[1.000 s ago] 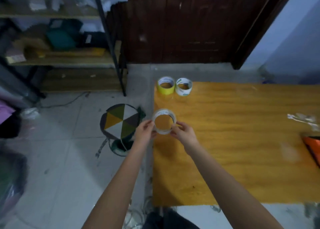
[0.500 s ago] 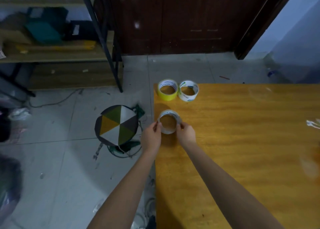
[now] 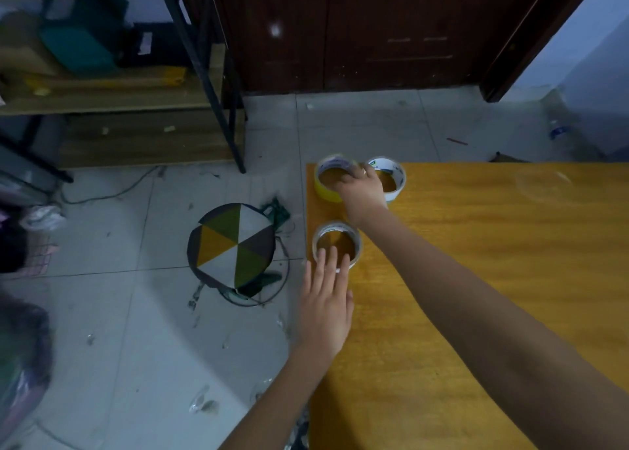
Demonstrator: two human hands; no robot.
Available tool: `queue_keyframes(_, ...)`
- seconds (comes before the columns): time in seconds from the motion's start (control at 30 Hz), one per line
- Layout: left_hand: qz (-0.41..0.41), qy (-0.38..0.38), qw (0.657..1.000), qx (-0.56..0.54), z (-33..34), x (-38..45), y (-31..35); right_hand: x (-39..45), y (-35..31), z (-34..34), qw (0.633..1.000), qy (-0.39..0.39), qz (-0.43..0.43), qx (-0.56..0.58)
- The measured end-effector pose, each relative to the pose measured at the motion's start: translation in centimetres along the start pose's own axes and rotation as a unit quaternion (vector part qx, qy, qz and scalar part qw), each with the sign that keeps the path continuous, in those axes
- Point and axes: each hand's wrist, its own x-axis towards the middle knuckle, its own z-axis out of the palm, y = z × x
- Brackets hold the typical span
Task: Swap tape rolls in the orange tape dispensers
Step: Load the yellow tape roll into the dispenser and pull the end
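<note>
— How many tape rolls are there?
— Three, at the table's near-left corner: a yellow roll, a white roll and a clear roll. I see no dispensers.
— Are they heavy?
— Light and stiff, I think. Hold one by its rim.
— And the hands?
— The right hand curls over the yellow roll's rim. The left hand is flat, its fingers touching the clear roll.
</note>
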Motion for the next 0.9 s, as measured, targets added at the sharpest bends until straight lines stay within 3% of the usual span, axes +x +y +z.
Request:
queue_keyframes(0.1,0.030,-0.008,0.999,0.020,0.3,-0.1,-0.2,0.4,0.4,-0.2,1.000,-0.013,-0.011,-0.011)
queue_keyframes(0.23,0.048,-0.013,0.998,0.026,0.5,-0.1,-0.4,-0.4,1.2,-0.8,0.997,0.057,-0.012,0.045)
queue_keyframes(0.4,0.053,-0.014,0.998,0.025,0.2,1.7,-0.6,-3.7,2.6,-1.0,0.946,0.283,0.009,0.157)
queue_keyframes(0.47,0.058,-0.011,0.998,0.025,0.2,3.0,-1.0,-5.2,3.2,-0.3,0.927,0.333,0.026,0.172)
queue_keyframes(0.6,0.060,-0.012,0.998,0.034,-0.3,6.4,-1.5,-8.0,4.0,1.3,0.913,0.342,0.074,0.211)
queue_keyframes(0.7,0.053,-0.055,0.996,0.051,-1.0,9.1,-1.8,-9.5,4.3,2.6,0.920,0.324,0.078,0.208)
queue_keyframes(0.9,0.040,-0.047,0.997,0.048,-1.7,12.6,-2.3,-11.5,4.7,4.0,0.933,0.285,0.085,0.201)
